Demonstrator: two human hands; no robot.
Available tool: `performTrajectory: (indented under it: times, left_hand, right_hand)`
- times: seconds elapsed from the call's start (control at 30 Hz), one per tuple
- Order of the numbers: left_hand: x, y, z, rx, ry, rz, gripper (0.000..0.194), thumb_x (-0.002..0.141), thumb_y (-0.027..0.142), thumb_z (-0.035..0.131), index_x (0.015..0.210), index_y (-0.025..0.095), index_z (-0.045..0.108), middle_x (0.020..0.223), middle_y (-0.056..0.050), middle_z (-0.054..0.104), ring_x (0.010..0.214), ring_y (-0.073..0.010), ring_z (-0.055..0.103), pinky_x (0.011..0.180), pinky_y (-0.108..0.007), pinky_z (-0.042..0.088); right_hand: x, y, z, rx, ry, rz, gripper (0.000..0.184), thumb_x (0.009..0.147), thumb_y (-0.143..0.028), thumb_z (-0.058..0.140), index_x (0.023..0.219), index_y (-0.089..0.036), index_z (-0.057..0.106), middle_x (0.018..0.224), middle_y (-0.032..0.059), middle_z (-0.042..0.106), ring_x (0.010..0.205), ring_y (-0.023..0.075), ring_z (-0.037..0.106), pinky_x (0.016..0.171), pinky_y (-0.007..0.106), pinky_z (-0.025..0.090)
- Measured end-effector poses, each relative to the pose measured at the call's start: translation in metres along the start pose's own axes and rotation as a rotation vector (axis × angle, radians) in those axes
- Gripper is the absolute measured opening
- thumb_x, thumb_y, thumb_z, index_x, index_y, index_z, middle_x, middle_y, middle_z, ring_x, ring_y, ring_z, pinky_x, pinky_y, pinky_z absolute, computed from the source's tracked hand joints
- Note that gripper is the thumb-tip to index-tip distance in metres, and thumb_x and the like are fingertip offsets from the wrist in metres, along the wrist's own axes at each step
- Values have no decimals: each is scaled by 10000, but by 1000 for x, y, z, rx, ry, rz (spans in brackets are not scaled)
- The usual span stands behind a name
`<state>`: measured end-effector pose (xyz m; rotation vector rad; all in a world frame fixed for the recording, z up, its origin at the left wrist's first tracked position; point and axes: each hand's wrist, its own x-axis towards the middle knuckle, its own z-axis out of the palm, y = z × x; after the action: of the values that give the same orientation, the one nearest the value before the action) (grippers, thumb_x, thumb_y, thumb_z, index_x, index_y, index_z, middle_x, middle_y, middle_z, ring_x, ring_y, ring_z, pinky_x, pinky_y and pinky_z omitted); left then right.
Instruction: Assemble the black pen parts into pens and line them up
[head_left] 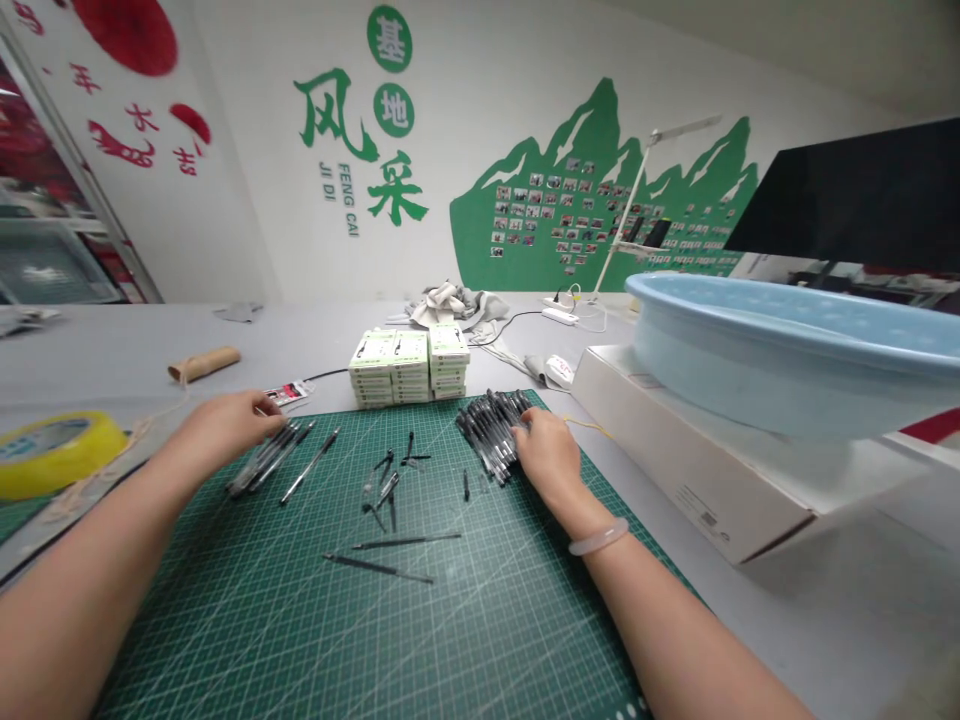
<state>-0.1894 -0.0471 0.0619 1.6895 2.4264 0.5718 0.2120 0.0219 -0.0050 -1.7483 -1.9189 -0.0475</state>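
My left hand (238,422) is above a small bundle of clear pens (262,462) at the mat's far left. Its fingers are bent together at the pens' upper ends; what they pinch is hidden. A single pen (309,467) lies just right of that bundle. My right hand (549,455) is closed against the right side of a larger pile of clear, black-capped pens (487,432), its fingertips partly hidden among them. Between the hands lie several small black pen parts (386,487). Nearer to me are two thin dark refills (405,541), lying roughly crosswise.
A green cutting mat (480,640) covers the work area. Stacked white-green boxes (409,365) stand at its far edge. On the right, a blue basin (780,360) rests on a white carton (675,470). Yellow tape (90,440) and a brown roll (206,364) lie left.
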Motion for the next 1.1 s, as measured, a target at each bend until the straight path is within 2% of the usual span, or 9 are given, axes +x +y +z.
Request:
performTrajectory:
  times: [0.1,0.37,0.5,0.6,0.73,0.8,0.87,0.97,1.1]
  left_hand:
    - [1,-2,13,169,-80,19,259,674,420,645,707,170,702,716,-79,702,741,-276,596,618,-293,349]
    - [-1,4,60,173,-173,47,260,604,472,679,607,213,654,695,-122,698,666,-294,620,550,-317,368]
    - [-2,9,59,175,-151,63,215,598,412,673,536,215,615,592,-88,662,598,-264,596,532,-304,360]
    - [-11,30,47,83,-118,102,244,616,423,663,506,213,601,538,-58,630,569,-234,570,514,-283,336]
    - [-45,80,37,-416,-243,173,352,746,545,585,747,209,689,595,-15,614,552,-177,525,498,-260,347]
    - [-67,105,42,-549,-294,215,362,758,550,599,785,201,688,622,-2,607,554,-157,507,505,-255,350]
    - [-84,123,51,-574,-329,272,339,747,528,628,754,192,676,636,-4,614,576,-158,514,528,-259,359]
    - [-97,135,60,-575,-358,342,320,755,508,632,734,190,666,667,-5,633,624,-164,534,567,-260,372]
    - [-85,125,56,-497,-350,355,361,814,535,550,773,199,674,639,8,627,603,-165,540,572,-261,378]
  right_hand:
    - [0,0,0,-8,0,-4,197,896,-276,558,1026,-161,652,1000,122,680,984,264,611,776,331,416]
    - [-1,1,2,7,1,-9,183,885,-303,586,993,-169,649,971,97,673,934,244,614,737,315,411]
    - [1,3,1,30,5,-5,175,881,-299,590,977,-166,652,978,109,670,947,249,607,755,322,416]
    - [-1,-1,-6,107,65,-39,160,888,-273,572,965,-160,655,986,119,663,956,250,594,804,339,421]
    - [-18,-27,-18,540,80,-228,168,917,-240,516,952,-184,670,991,87,670,960,210,590,879,333,421]
    - [-32,-45,-20,895,-118,-242,155,902,-275,550,947,-204,680,956,51,685,881,177,611,795,298,453]
    - [-46,-62,-19,1221,-406,-136,157,860,-307,600,948,-199,672,825,22,669,704,149,597,624,265,448]
    - [-59,-75,-15,1495,-543,11,169,794,-327,672,871,-177,656,671,-22,590,567,108,511,526,231,378]
    - [-58,-73,-13,1601,-466,122,226,769,-345,708,709,-169,580,637,-30,556,599,94,487,573,222,378]
